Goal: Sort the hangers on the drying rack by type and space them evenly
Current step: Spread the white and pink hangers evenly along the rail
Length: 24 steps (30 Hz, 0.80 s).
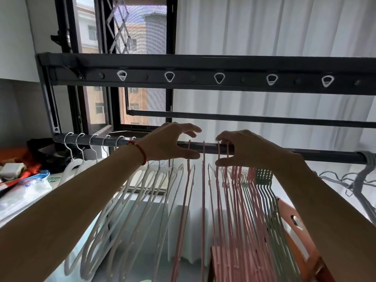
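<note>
Both forearms reach up to the dark round rail. Right hand pinches two thin pink wire hangers' hooks; left hand, fingers spread, hovers just left of two spaced ones.

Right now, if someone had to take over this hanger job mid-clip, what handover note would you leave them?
Left hand: open, fingers spread at the rail, thumb by a pink hook.
Right hand: pinching pink hangers on the rail.
Done: white hangers grouped left, roughly spaced; green hangers and grey hangers grouped right.
Left: two pink ones stand apart; the rest are bunched, as are green and grey. Spread them evenly.
</note>
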Each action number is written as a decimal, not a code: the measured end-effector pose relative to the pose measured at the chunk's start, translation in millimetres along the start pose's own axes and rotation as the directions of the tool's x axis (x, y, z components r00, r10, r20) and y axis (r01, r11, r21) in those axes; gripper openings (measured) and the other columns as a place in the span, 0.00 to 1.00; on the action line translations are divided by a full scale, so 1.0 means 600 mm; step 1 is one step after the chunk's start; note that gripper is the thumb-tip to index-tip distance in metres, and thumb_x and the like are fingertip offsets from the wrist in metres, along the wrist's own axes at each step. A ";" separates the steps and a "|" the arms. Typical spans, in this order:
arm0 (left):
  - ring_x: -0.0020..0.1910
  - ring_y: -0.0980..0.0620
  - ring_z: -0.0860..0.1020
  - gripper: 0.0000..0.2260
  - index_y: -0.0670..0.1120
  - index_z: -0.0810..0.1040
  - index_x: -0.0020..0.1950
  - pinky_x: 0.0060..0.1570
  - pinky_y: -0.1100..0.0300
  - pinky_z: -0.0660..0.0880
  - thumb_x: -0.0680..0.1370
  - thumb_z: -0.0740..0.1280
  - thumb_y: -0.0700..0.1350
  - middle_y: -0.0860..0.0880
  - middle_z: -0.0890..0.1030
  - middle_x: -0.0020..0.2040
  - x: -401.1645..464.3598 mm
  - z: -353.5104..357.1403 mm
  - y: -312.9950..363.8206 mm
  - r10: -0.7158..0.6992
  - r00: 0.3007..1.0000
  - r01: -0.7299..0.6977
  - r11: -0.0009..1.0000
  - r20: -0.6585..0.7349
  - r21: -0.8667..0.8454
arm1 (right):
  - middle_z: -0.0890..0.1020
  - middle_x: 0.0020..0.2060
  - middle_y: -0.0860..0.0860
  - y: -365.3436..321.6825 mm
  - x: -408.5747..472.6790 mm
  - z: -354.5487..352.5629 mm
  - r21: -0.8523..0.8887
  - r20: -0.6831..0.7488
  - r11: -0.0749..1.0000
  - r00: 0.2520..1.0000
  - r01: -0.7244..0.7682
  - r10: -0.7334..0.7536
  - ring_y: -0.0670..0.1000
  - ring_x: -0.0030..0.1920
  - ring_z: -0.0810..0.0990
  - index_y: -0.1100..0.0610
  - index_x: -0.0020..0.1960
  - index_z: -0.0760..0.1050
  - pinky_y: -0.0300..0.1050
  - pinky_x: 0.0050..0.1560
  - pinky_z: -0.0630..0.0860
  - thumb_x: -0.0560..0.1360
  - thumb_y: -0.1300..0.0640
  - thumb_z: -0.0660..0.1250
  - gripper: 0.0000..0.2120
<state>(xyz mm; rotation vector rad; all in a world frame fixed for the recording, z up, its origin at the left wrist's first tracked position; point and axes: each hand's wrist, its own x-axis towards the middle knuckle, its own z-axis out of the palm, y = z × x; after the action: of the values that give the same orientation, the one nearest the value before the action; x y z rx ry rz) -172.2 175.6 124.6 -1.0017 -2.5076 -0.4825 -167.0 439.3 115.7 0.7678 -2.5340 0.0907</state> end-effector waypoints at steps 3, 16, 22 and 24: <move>0.63 0.58 0.73 0.34 0.54 0.68 0.73 0.62 0.61 0.65 0.70 0.73 0.62 0.56 0.78 0.66 0.000 0.001 0.002 0.001 1.000 -0.001 1.000 -0.002 0.003 | 0.77 0.50 0.40 0.006 -0.016 -0.011 0.023 0.025 0.999 0.999 -0.039 0.038 0.42 0.44 0.78 0.51 0.68 0.70 0.41 0.48 0.78 0.67 0.35 0.74 0.36; 0.59 0.62 0.71 0.34 0.54 0.69 0.73 0.61 0.62 0.66 0.71 0.72 0.63 0.56 0.77 0.66 0.004 0.008 0.015 0.019 1.000 -0.019 1.000 -0.016 -0.010 | 0.81 0.44 0.42 0.017 -0.038 -0.024 0.012 0.001 1.000 1.000 -0.017 0.017 0.44 0.42 0.80 0.48 0.58 0.76 0.47 0.48 0.81 0.65 0.28 0.66 0.31; 0.60 0.63 0.71 0.34 0.55 0.69 0.73 0.61 0.62 0.66 0.70 0.71 0.65 0.57 0.78 0.65 0.007 0.012 0.021 0.033 0.999 -0.033 0.999 -0.031 -0.003 | 0.83 0.45 0.44 0.020 -0.050 -0.032 0.066 -0.008 0.997 1.000 -0.029 0.029 0.44 0.43 0.81 0.50 0.59 0.78 0.44 0.50 0.80 0.65 0.33 0.72 0.29; 0.60 0.63 0.71 0.34 0.55 0.69 0.73 0.61 0.62 0.66 0.70 0.71 0.64 0.57 0.78 0.65 0.007 0.011 0.023 0.040 0.999 -0.040 0.999 -0.037 -0.004 | 0.83 0.46 0.46 0.022 -0.051 -0.033 0.070 -0.003 0.997 1.000 -0.031 0.031 0.46 0.44 0.82 0.51 0.59 0.78 0.44 0.51 0.80 0.66 0.35 0.73 0.28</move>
<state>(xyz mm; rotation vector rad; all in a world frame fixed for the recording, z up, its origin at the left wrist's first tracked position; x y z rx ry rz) -166.7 190.7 123.2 -1.0333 -2.4503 -0.4905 -143.7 469.7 119.7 0.7545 -2.5507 0.1923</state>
